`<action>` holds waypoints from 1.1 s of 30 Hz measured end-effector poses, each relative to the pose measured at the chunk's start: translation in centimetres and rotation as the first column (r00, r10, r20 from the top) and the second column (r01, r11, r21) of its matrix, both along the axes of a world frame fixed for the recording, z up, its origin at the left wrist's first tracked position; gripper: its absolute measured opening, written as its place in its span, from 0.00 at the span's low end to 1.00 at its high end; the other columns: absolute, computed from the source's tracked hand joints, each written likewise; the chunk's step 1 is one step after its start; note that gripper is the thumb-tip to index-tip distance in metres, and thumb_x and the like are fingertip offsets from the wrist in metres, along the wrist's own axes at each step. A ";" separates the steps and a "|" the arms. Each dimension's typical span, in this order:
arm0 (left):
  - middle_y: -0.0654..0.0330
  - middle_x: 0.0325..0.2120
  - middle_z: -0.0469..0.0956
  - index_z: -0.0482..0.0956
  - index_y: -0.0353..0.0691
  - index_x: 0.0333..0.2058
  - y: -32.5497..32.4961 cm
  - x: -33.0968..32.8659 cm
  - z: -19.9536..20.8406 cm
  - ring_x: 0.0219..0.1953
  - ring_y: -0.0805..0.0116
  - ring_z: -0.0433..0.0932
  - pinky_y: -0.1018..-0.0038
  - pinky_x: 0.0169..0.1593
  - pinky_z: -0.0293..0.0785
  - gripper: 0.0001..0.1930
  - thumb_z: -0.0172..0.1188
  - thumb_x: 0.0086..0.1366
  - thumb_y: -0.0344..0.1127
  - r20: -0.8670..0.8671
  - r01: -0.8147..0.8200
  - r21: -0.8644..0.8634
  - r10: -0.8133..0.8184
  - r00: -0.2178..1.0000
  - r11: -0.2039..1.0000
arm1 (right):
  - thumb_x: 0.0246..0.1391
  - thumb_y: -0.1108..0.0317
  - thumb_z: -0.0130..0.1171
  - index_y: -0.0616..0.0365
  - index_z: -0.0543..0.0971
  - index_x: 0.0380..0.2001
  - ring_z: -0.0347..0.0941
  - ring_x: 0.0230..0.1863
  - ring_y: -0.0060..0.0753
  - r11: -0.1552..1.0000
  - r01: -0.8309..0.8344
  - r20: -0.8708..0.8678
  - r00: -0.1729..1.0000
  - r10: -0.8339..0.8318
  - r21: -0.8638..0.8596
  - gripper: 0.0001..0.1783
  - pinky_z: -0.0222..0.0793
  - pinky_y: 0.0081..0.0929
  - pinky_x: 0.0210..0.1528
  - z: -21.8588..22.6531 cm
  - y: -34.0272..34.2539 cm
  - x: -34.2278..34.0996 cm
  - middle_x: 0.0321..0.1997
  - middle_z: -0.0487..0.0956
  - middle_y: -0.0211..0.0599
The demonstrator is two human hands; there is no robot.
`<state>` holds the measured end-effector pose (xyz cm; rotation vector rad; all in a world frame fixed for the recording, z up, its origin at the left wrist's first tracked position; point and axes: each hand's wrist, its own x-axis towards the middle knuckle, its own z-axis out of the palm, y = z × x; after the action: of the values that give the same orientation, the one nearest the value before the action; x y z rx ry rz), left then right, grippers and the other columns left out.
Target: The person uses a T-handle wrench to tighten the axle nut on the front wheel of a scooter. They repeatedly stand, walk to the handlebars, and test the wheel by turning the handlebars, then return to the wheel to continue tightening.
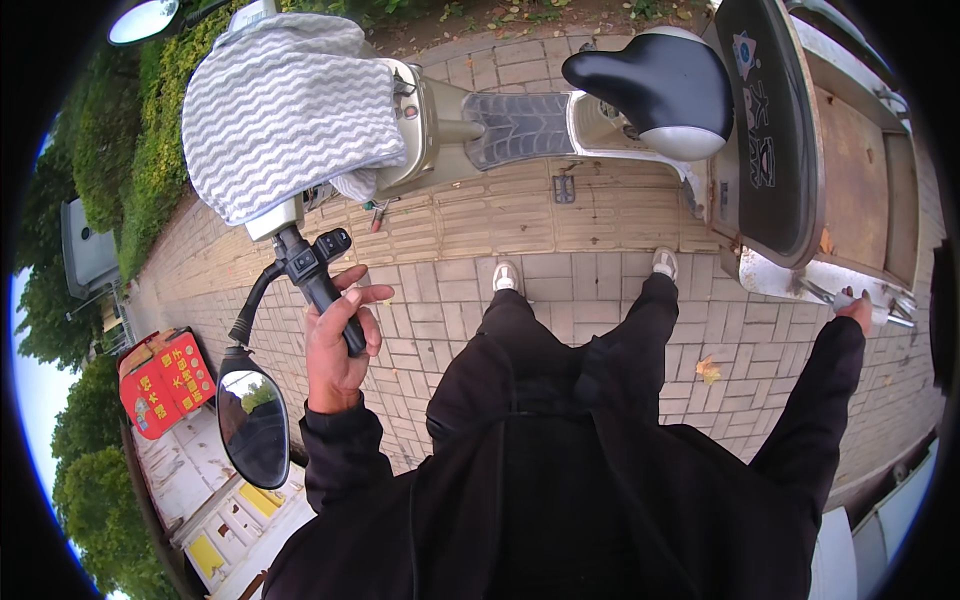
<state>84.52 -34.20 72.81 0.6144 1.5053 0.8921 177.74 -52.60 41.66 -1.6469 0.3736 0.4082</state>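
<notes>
A cream electric tricycle stands across my front, its handlebar at the left and its cargo box (855,150) at the right. My left hand (338,345) is around the black handlebar grip (320,292), with a couple of fingers stretched out past it. The switch block (303,262) and a black mirror (253,425) are beside that hand. Out to the right, my right hand (853,306) is closed on a metal bar (895,312) along the near side of the box; its fingers are partly hidden.
A grey-and-white zigzag cloth (290,120) covers the tricycle's front. Behind the footboard (518,130) sits a black saddle (655,85), with a dark backrest panel (770,130) beyond it. Brick paving (590,305) lies underfoot. A red sign (165,383) and another vehicle (195,480) are at the left.
</notes>
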 end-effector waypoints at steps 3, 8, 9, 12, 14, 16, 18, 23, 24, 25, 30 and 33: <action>0.37 0.38 0.83 0.72 0.25 0.56 0.1 0.4 -0.2 0.15 0.68 0.74 0.76 0.17 0.68 0.21 0.58 0.67 0.31 0.005 -0.004 0.028 0.004 1.000 1.000 | 0.68 0.61 0.58 0.68 0.62 0.63 0.78 0.44 0.51 0.997 0.002 -0.057 0.998 0.003 0.079 0.30 0.78 0.48 0.51 0.6 -0.2 -0.8 0.46 0.77 0.54; 0.36 0.37 0.82 0.71 0.24 0.55 0.3 1.7 -0.5 0.14 0.68 0.74 0.75 0.17 0.68 0.21 0.58 0.68 0.31 0.023 -0.031 0.036 0.030 0.999 0.999 | 0.67 0.59 0.59 0.55 0.59 0.69 0.76 0.43 0.47 0.994 0.006 -0.092 0.996 0.004 0.107 0.33 0.76 0.47 0.52 2.0 -1.0 -2.0 0.47 0.78 0.52; 0.35 0.37 0.82 0.71 0.24 0.55 0.4 1.8 -0.5 0.14 0.68 0.74 0.75 0.17 0.68 0.21 0.58 0.68 0.30 0.026 -0.042 0.036 0.041 0.999 0.999 | 0.68 0.58 0.57 0.51 0.58 0.71 0.76 0.45 0.48 0.997 -0.049 -0.087 0.995 0.054 0.057 0.34 0.75 0.48 0.53 2.1 -1.0 -2.1 0.50 0.78 0.51; 0.35 0.38 0.82 0.70 0.24 0.56 0.6 1.6 -0.4 0.15 0.67 0.75 0.75 0.18 0.70 0.22 0.60 0.67 0.31 0.068 -0.046 0.031 0.044 0.997 0.998 | 0.68 0.56 0.57 0.52 0.60 0.71 0.76 0.50 0.45 0.999 -0.021 -0.115 0.993 0.024 0.031 0.34 0.74 0.51 0.57 2.2 -0.8 -2.0 0.55 0.76 0.48; 0.35 0.38 0.82 0.70 0.24 0.55 0.8 1.3 -0.2 0.16 0.68 0.75 0.75 0.18 0.70 0.22 0.60 0.67 0.31 0.096 -0.045 0.017 0.043 0.994 0.999 | 0.68 0.57 0.58 0.53 0.64 0.70 0.76 0.50 0.41 1.000 -0.010 -0.069 0.998 0.010 0.005 0.32 0.75 0.52 0.56 2.1 -0.7 -1.9 0.54 0.74 0.44; 0.37 0.38 0.83 0.69 0.23 0.55 1.0 1.0 0.2 0.17 0.68 0.76 0.74 0.18 0.70 0.22 0.60 0.67 0.30 0.124 -0.040 0.012 0.039 0.992 0.999 | 0.68 0.57 0.58 0.49 0.60 0.72 0.72 0.46 0.40 0.999 -0.044 -0.093 0.995 0.044 0.002 0.33 0.73 0.51 0.58 2.1 -0.7 -1.8 0.49 0.73 0.41; 0.38 0.38 0.84 0.69 0.23 0.55 1.1 0.9 0.6 0.17 0.68 0.76 0.74 0.18 0.70 0.22 0.60 0.67 0.30 0.110 -0.047 0.002 0.046 0.993 0.999 | 0.68 0.56 0.58 0.47 0.59 0.73 0.71 0.47 0.41 0.995 -0.088 -0.114 0.989 0.092 0.041 0.34 0.72 0.51 0.59 2.0 -0.7 -1.9 0.48 0.72 0.41; 0.40 0.38 0.84 0.67 0.21 0.56 1.5 0.6 1.1 0.16 0.69 0.76 0.75 0.18 0.69 0.23 0.60 0.67 0.29 0.077 -0.024 -0.011 0.024 0.997 1.000 | 0.67 0.56 0.58 0.48 0.63 0.71 0.72 0.48 0.42 0.997 -0.077 -0.098 0.992 0.078 0.012 0.32 0.72 0.53 0.60 1.7 -0.6 -1.9 0.49 0.73 0.41; 0.40 0.38 0.84 0.67 0.21 0.56 1.5 0.5 1.1 0.16 0.69 0.76 0.75 0.18 0.69 0.23 0.60 0.67 0.29 0.080 -0.022 -0.012 0.023 0.997 1.000 | 0.67 0.56 0.59 0.48 0.63 0.70 0.73 0.48 0.42 0.998 -0.068 -0.102 0.992 0.068 0.011 0.32 0.71 0.53 0.60 1.7 -0.6 -2.0 0.49 0.74 0.41; 0.40 0.38 0.84 0.67 0.21 0.55 1.5 0.5 1.1 0.16 0.69 0.76 0.75 0.18 0.69 0.23 0.60 0.66 0.29 0.083 -0.024 -0.012 0.024 0.996 1.000 | 0.67 0.56 0.59 0.48 0.64 0.70 0.73 0.49 0.42 1.000 -0.029 -0.089 0.996 0.028 -0.012 0.32 0.71 0.53 0.60 1.7 -0.6 -2.0 0.50 0.74 0.42; 0.40 0.38 0.84 0.69 0.22 0.54 1.4 0.2 1.1 0.16 0.69 0.76 0.75 0.17 0.68 0.22 0.61 0.66 0.30 0.089 -0.044 0.000 0.043 0.995 0.999 | 0.66 0.56 0.60 0.49 0.64 0.70 0.73 0.52 0.43 0.999 -0.039 -0.100 0.994 0.037 -0.013 0.33 0.68 0.53 0.64 1.7 -0.4 -2.1 0.52 0.74 0.42; 0.40 0.37 0.84 0.70 0.22 0.53 1.4 -0.2 1.4 0.15 0.70 0.75 0.75 0.17 0.68 0.22 0.62 0.65 0.31 0.088 -0.047 0.013 0.045 0.995 0.999 | 0.69 0.55 0.55 0.51 0.62 0.69 0.72 0.50 0.41 0.999 -0.051 -0.154 0.987 0.050 -0.003 0.31 0.72 0.50 0.58 1.8 0.3 -2.2 0.50 0.73 0.40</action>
<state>84.37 -32.82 74.21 0.5463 1.4399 0.9545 175.57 -52.34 43.43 -1.6389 0.4494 0.5751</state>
